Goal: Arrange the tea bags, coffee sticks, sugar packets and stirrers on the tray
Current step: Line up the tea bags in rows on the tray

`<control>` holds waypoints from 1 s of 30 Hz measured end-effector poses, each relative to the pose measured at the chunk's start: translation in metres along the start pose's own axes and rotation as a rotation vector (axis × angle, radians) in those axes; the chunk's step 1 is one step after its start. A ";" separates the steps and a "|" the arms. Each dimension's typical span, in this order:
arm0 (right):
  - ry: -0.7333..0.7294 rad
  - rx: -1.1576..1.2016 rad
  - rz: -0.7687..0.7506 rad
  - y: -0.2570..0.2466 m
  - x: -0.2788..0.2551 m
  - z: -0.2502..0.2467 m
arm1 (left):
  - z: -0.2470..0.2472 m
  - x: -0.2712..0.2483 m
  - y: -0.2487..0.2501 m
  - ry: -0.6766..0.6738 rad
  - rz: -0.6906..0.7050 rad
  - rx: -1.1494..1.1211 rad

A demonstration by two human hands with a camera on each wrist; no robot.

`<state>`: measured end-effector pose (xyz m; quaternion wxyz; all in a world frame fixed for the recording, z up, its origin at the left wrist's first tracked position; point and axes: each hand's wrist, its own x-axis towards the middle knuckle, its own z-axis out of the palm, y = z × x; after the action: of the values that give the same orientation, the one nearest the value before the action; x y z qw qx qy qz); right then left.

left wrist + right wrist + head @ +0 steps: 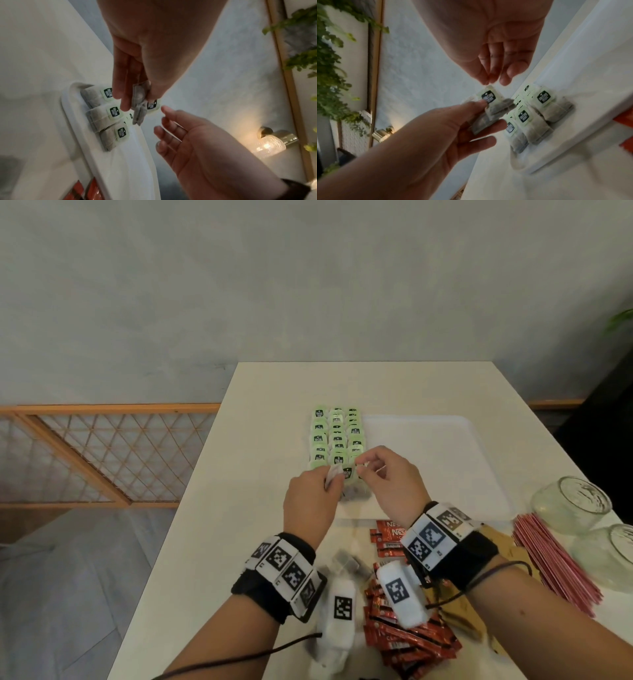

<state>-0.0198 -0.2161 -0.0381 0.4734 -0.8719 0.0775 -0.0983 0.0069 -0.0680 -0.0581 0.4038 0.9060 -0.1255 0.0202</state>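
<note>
The white table (260, 412) carries everything, and the white tray (445, 474) lies on its middle; all places below are given from that tray. On the tray's left part, three rows of tea bags (337, 436) with pale green tags run from the far rim toward the near one, the bags overlapping one another. The rest of the tray's floor is bare white.

Off the tray's near right corner, two clear glass jars (571, 506) lie on the table, and a bundle of pink stirrers (555, 563) lies just beside them, fanned toward the person. Just off the tray's near rim sits a heap of red coffee sticks (407, 635), with brown sugar packets (459, 611) partly hidden under the right wrist. A few loose tea bags (346, 559) lie near the heap's left side.

Both hands hang over the near end of the tea bag rows. The left hand (310, 501) pinches a small bunch of tea bags (139, 102) between thumb and fingers, their tags pointing away from the person; how many bags it holds cannot be told. The right hand (387, 484) is just beside it, its fingers (171, 129) loosely bent and slightly spread, its thumb and first fingertips (503, 79) drawn close together right at the corner of the top tag. Whether they actually touch the tag cannot be told, and nothing is plainly held in that hand.
</note>
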 end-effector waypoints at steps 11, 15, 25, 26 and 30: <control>-0.380 -0.249 -0.037 0.014 0.027 0.035 | -0.031 0.011 -0.054 0.011 -0.218 -0.191; -0.344 -0.313 -0.008 0.021 0.035 0.047 | -0.043 0.012 -0.066 0.024 -0.264 -0.176; -0.251 -0.344 -0.012 0.016 0.048 0.065 | -0.042 0.013 -0.086 0.057 -0.317 -0.183; -0.251 -0.341 -0.008 0.016 0.049 0.066 | -0.041 0.014 -0.084 0.075 -0.335 -0.217; -0.223 -0.232 0.015 0.020 0.048 0.062 | -0.040 0.016 -0.078 0.100 -0.357 -0.311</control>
<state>0.0406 -0.1876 -0.0829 0.3759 -0.9256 0.0417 0.0120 0.0437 0.0082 -0.0856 0.5414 0.8386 0.0553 -0.0264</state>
